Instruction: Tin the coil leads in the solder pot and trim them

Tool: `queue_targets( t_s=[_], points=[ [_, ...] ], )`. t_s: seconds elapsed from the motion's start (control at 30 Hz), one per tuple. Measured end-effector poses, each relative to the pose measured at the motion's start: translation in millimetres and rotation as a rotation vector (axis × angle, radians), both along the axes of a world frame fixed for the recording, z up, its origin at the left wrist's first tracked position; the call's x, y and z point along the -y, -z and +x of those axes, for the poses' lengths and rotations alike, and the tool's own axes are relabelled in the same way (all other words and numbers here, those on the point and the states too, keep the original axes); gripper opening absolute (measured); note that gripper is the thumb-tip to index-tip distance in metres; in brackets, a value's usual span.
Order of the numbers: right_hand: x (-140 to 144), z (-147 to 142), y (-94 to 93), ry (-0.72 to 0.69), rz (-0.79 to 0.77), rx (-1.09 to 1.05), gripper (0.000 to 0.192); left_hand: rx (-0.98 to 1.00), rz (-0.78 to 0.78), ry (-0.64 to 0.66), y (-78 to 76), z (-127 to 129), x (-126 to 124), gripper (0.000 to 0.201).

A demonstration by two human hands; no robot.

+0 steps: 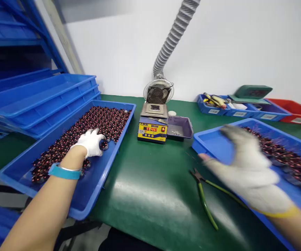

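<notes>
My left hand [89, 143], in a white glove, reaches into a blue tray [87, 195] of small round black components [100, 118] with reddish tops. Its fingers curl down at a black component [103, 145] near the tray's right side; the grip is partly hidden. Blurred by motion, my gloved right hand [244, 164] hangs over the near left edge of a second blue tray [208, 139]. Its thumb and fingers are spread apart with nothing visible between them. Cutting pliers with green handles [204, 200] lie on the green table just left of and below that hand.
A yellow-fronted solder pot [152, 130] stands mid-table below a flexible duct [175, 35], beside a purple bin [180, 127]. Similar components [283, 150] fill part of the right tray. Small blue bins [213, 111] and a red bin [296, 108] line the wall; blue trays [43, 101] are stacked left.
</notes>
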State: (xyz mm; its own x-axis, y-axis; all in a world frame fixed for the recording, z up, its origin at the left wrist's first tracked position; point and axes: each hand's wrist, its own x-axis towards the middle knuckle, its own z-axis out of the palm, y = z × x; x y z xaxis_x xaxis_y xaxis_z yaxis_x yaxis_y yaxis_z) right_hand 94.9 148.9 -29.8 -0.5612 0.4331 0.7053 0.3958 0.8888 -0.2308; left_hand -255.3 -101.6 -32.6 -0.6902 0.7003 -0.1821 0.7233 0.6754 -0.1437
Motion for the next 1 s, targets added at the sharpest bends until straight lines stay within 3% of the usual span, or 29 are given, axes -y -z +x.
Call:
queue_targets(
  t_s=[0.07, 0.13, 0.23, 0.43, 0.57, 0.7, 0.87, 1.0],
  points=[
    [39, -39, 2.5, -0.246, 0.028, 0.067, 0.061, 0.008, -0.047, 0.013, 2.1, 0, 1, 0.083],
    [65, -67, 9.3, -0.406, -0.016, 0.070, 0.058, 0.019, -0.089, 0.036, -0.2, 1, 4, 0.083],
    [85, -89, 21.3, -0.512, -0.114, 0.038, 0.059, 0.023, -0.128, 0.069, -7.2, 5, 7, 0.076],
    [102, -92, 49.8, -0.499, -0.342, -0.006, 0.056, 0.041, -0.176, 0.067, -10.9, 22, 1, 0.079],
    [104, -87, 71.5, -0.463, -0.459, 0.013, 0.052, 0.072, -0.189, 0.025, -6.4, 23, -4, 0.052],
    [100, -85, 76.6, -0.474, -0.470, -0.007, 0.051, 0.073, -0.167, -0.030, -9.0, 17, -4, 0.035],
    [97, -85, 74.8, -0.474, -0.530, -0.014, 0.051, 0.071, -0.107, -0.039, -13.8, 10, -1, 0.048],
    [99, -84, 79.1, -0.456, -0.563, 0.010, 0.053, 0.062, -0.049, -0.094, -14.4, 6, 2, 0.071]
  ],
)
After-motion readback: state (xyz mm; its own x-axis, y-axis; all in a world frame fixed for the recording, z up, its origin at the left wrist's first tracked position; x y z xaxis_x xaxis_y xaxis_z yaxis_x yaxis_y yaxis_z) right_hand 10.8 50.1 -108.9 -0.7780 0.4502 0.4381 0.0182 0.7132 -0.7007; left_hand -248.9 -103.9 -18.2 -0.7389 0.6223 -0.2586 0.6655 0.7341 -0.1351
